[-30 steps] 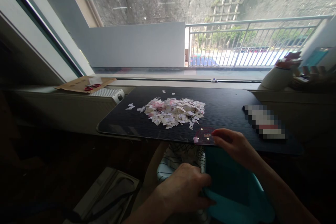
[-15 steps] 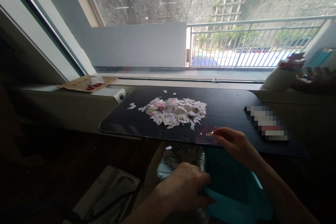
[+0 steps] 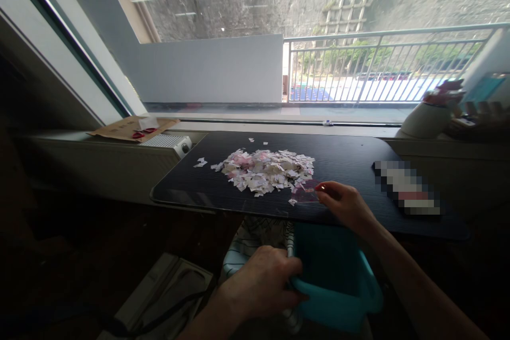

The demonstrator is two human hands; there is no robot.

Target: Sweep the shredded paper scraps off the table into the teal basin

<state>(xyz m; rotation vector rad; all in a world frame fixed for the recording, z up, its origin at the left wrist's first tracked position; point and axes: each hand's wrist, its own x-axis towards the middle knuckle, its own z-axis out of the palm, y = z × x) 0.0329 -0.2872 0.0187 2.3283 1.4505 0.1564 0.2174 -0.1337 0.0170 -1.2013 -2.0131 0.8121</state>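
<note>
A heap of small torn paper scraps point(image 3: 266, 170), white with some pink, lies on the dark tabletop point(image 3: 342, 156). My right hand point(image 3: 345, 201) is closed in a pinch on a thin, clear pinkish plastic piece point(image 3: 306, 192), which is at the heap's near right edge. Its exact kind is hard to make out. Below the table's front edge, my left hand point(image 3: 271, 276) grips the left rim of a turquoise plastic bin point(image 3: 338, 300). Beside that hand is a striped cloth point(image 3: 239, 255), partly hidden by it.
Stray scraps point(image 3: 200, 162) lie left of the heap. A pixelated item point(image 3: 408, 188) rests at the table's right. Red-handled scissors point(image 3: 145, 133) lie on a brown paper envelope point(image 3: 115, 128) on the sill. A white vase-like object point(image 3: 426, 117) stands at the right.
My right hand has moved left and away from me with the plastic piece, up to the heap's edge. The bin has shifted left, my left hand still on its rim.
</note>
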